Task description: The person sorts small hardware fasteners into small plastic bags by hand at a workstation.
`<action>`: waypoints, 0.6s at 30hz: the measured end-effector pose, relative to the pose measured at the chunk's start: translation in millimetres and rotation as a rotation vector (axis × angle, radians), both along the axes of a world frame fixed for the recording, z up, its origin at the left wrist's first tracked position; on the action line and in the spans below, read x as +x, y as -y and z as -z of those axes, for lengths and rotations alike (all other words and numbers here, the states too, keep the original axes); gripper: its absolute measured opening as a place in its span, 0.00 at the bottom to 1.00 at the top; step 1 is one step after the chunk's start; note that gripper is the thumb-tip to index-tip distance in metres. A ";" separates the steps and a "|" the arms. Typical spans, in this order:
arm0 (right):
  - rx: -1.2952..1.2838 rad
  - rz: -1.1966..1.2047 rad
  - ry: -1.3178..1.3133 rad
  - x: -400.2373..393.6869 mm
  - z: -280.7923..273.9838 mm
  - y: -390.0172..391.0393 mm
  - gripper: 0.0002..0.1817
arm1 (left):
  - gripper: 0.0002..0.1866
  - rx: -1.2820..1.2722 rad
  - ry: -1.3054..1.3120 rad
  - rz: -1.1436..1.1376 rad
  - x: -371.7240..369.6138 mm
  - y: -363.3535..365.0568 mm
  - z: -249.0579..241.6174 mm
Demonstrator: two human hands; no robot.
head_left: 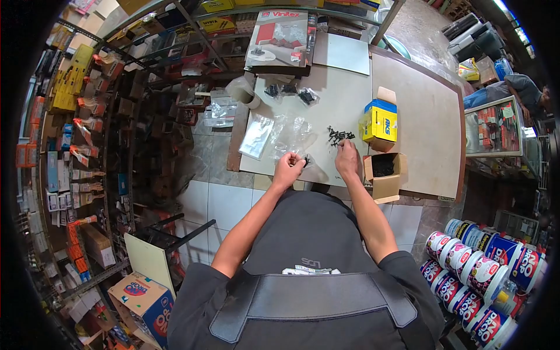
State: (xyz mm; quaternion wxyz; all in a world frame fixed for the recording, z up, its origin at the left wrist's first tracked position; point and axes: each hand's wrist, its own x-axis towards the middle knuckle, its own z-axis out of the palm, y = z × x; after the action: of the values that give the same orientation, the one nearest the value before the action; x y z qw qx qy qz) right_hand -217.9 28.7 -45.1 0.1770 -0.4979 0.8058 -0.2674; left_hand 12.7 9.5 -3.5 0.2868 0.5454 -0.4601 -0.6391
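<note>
My left hand (289,168) is closed at the table's front edge, its fingers pinched at a small clear plastic bag (311,163) with a few dark pieces in it. My right hand (346,157) reaches down to a loose pile of small black screws (338,136); its fingertips touch the pile's right side, and whether they grip a piece is too small to tell. Just right of that hand stands an open cardboard box (386,181) with dark contents. Behind it is a yellow and blue box (380,124). Clear plastic bags (289,135) lie beyond my left hand.
Filled small bags (307,97) lie near a Vinilex box (277,41) at the back. A stack of clear bags (256,136) is at the table's left. Shelves stand left, paint buckets (484,274) lower right. A person (519,90) is at the far right.
</note>
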 end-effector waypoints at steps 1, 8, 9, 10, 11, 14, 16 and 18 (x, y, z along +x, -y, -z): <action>-0.011 0.016 0.005 0.2 0.1 -0.7 0.07 | 0.10 0.003 -0.002 -0.002 -0.1 -0.2 0.4; -0.216 -0.166 0.453 36.4 -59.6 -2.2 0.05 | 0.09 0.008 -0.013 -0.002 -0.5 1.1 1.1; -0.217 -0.163 0.453 41.3 -71.3 -3.7 0.05 | 0.09 0.008 -0.013 0.001 -0.9 1.8 1.6; -0.218 -0.273 0.455 45.0 -80.2 -5.8 0.06 | 0.08 0.017 -0.006 0.016 -1.2 2.4 2.0; -0.219 -0.383 0.456 47.1 -89.3 -6.8 0.06 | 0.07 0.026 0.001 0.029 -1.1 2.9 2.4; -0.185 -0.520 0.354 44.4 -99.3 -9.0 0.09 | 0.07 0.004 -0.018 0.010 -1.9 2.5 -0.4; -0.166 -0.582 0.287 45.2 -106.9 -9.8 0.10 | 0.07 0.003 -0.020 0.016 -1.2 2.8 2.3; -0.140 -0.517 0.370 48.3 -113.1 -8.9 0.12 | 0.07 0.002 -0.023 0.019 -0.2 3.3 4.5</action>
State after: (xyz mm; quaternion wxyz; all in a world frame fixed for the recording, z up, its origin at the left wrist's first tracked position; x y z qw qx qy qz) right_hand -169.6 37.7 68.0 0.3477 -0.6399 0.5867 -0.3542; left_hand 12.6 6.2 -8.0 0.2856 0.5340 -0.4613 -0.6485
